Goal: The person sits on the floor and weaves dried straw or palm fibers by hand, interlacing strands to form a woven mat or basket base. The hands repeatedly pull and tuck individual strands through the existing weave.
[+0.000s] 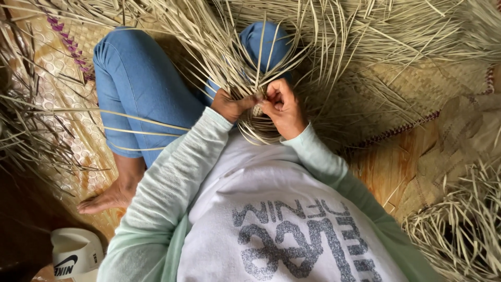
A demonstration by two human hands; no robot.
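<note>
I sit on the floor with a partly woven straw basket [261,128] in my lap, its long loose strips [245,47] fanning outward. My left hand [232,106] pinches strips at the basket's rim. My right hand [284,107] grips strips at the same spot, fingers curled, the two hands almost touching. Pale green sleeves cover both arms. My bent leg in blue jeans [138,83] lies to the left, bare foot [107,198] below it.
A woven mat [417,89] with a purple edge covers the floor on the right. Piles of dry straw lie at the lower right [459,230] and far left [26,136]. A white sandal [75,253] sits at the bottom left.
</note>
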